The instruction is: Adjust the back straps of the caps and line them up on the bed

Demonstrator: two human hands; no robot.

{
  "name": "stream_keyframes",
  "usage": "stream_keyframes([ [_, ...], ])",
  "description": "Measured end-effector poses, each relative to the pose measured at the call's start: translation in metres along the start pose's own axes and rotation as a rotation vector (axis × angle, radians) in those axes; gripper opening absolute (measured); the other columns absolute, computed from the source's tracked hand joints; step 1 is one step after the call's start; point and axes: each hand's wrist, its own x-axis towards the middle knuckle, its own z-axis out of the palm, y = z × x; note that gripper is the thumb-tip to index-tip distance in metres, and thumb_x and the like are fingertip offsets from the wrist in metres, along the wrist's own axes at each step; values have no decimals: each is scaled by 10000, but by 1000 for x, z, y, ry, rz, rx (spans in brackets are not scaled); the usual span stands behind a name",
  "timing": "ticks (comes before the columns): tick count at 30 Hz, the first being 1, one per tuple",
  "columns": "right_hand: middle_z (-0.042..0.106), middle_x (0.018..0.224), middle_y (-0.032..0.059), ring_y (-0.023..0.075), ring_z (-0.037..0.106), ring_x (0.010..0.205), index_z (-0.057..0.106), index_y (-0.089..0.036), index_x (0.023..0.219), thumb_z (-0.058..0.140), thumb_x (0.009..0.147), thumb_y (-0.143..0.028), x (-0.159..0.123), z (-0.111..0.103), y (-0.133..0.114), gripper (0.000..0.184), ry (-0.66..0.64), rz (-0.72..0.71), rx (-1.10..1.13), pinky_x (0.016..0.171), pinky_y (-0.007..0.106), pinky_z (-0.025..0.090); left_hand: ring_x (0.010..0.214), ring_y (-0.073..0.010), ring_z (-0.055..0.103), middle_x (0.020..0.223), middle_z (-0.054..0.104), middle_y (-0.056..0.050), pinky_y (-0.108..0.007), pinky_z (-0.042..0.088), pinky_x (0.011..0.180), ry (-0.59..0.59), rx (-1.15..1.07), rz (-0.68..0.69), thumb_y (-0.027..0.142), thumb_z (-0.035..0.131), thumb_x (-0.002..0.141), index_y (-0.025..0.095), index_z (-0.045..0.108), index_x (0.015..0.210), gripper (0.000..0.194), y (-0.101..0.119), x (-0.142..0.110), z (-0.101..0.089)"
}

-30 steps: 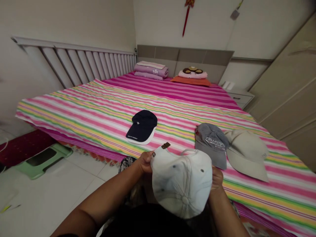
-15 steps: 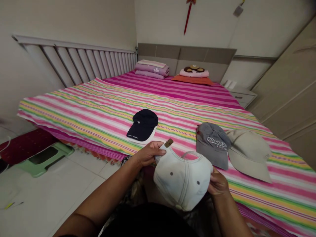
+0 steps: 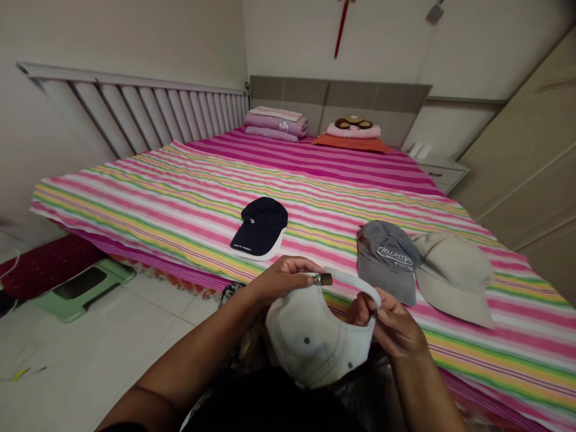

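A pale, whitish baseball cap [image 3: 321, 348] is held up in front of my body, its back opening and strap facing the bed. My left hand [image 3: 288, 279] pinches the edge beside the small metal buckle [image 3: 325, 279]. With thumb and fingers, my right hand [image 3: 396, 321] grips the strap [image 3: 366, 290] at the other side of the opening; some fingers show through the gap. On the bed ahead lies a navy cap [image 3: 263, 225] with a white brim edge. To the right, a grey cap [image 3: 387, 258] with lettering touches a beige cap [image 3: 454, 276].
Striped cloth [image 3: 180, 198] covers the bed. Folded purple bedding [image 3: 274, 126] and a pink pillow [image 3: 353, 130] lie by the headboard [image 3: 333, 99]. A white railing [image 3: 148, 114] runs along the left. On the floor at left is a green stool [image 3: 85, 294].
The pale cap has tilted and shifted slightly left. My left hand has moved right with the buckle, and my right hand has moved up from the cap's side onto the strap.
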Motion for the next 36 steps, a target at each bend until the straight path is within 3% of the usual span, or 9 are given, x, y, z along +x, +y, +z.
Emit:
stream_keyframes([
  [5,561,564,3,145,507,560,555,-184,732,677,633,-276,1,12,-18,183,-64,-43,-110,628,295,409,860,-175,605,929,672,-86,-292,419,804,-23,46,70,231,654,680,140,656,939,275,1,0,-1],
  [11,494,472,-49,52,340,374,521,-176,754,630,728,-326,7,27,-32,187,119,115,-388,405,187,280,852,-177,608,919,669,-92,-283,429,779,-28,86,145,241,652,694,128,652,930,262,-1,0,2],
  [14,449,480,-60,49,346,400,508,-167,718,667,691,-354,9,40,-31,247,127,159,-465,390,174,258,829,-166,607,903,665,-81,-271,434,749,-78,61,127,249,656,694,129,648,914,251,-2,0,7],
  [17,417,517,-65,44,333,419,520,-164,750,675,675,-376,12,49,-24,273,136,145,-396,399,174,254,833,-147,595,880,654,-64,-254,423,759,-97,37,138,219,672,676,127,634,880,227,-4,1,11],
  [22,414,555,-54,52,350,452,505,-161,713,717,613,-371,19,51,-11,315,166,133,-410,424,186,265,692,-97,573,785,617,-31,-204,410,631,-100,-20,103,231,659,690,132,560,855,217,-6,1,15],
  [27,428,543,-52,54,353,452,498,-158,692,712,608,-400,20,53,-10,333,220,96,-465,410,180,274,666,-91,543,770,586,-14,-192,397,592,-109,170,173,207,698,629,136,540,866,293,-5,1,19],
  [32,412,449,-71,31,280,352,465,-170,639,592,738,-455,15,49,-11,327,259,26,-439,347,166,196,666,-106,567,743,622,-23,-210,428,606,79,398,262,234,682,637,127,570,838,254,-6,1,23],
  [36,468,482,-55,27,334,378,511,-162,655,616,743,-387,11,42,-16,264,354,-100,-349,385,161,232,707,-136,600,794,654,-51,-231,459,623,78,561,301,242,668,641,127,592,886,281,-6,0,20],
])
